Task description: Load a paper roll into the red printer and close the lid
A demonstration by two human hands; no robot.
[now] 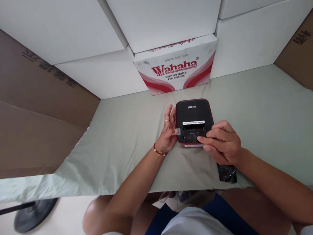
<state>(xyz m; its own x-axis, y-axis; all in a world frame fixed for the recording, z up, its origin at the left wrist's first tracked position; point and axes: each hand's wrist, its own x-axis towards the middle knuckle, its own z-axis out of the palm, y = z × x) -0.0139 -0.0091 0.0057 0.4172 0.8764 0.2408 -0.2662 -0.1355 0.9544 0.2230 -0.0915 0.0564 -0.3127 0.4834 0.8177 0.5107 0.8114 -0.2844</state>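
A small black label printer point(194, 113) with a red rim lies on the cloth in front of me. A white warning strip point(193, 123) crosses its top above a dark slot, and a glossy dark panel point(190, 135) is nearer me. My left hand point(168, 130) holds the printer's left side, the thumb on a small grey tab point(178, 132) and the fingers along the edge. From the right, my right hand point(223, 140) grips the near right corner with curled fingers. One of its fingertips rests on the glossy panel. Whether anything thin lies under these fingers is hidden.
A shiny black packet point(226, 173) lies at the table's near edge below my right wrist. Behind the printer stands a white and red Wahaha carton point(177, 68) against white boxes point(170, 18). Brown cardboard point(30, 126) flanks the pale green tablecloth point(120, 136) on the left and right.
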